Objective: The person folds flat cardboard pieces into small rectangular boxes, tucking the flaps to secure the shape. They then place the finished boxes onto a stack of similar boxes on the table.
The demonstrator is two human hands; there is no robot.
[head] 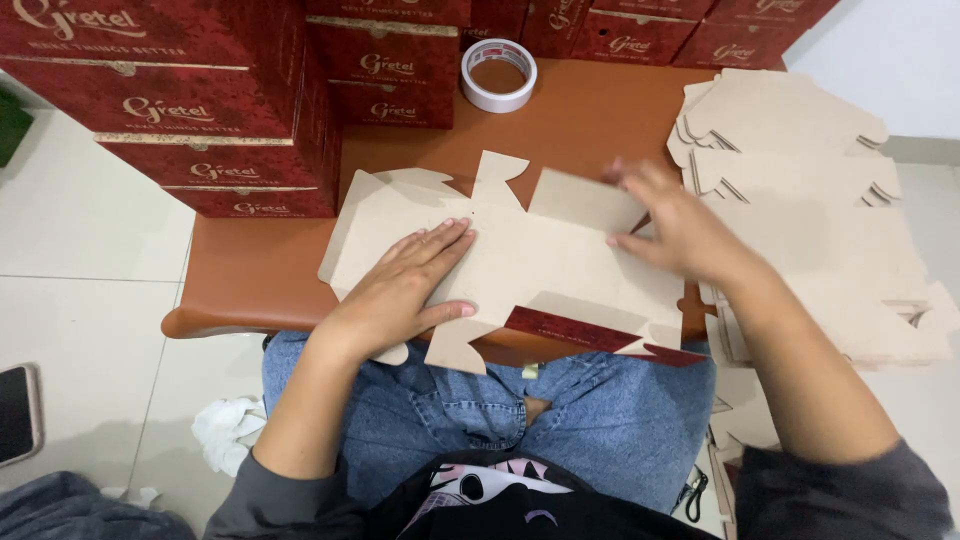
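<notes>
Head view: hands [400, 290] on cardboard blank [545, 265].

Tape roll [498, 75] behind cardboard blank [545, 270]

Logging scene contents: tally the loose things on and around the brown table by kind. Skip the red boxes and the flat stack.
Die-cut cardboard blank under both hands: 1
Tape roll: 1
Phone on the floor: 1
Crumpled white tissue: 1
Total: 4

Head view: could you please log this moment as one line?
left hand: flat on cardboard blank | right hand: folding flap | tape roll behind
</notes>
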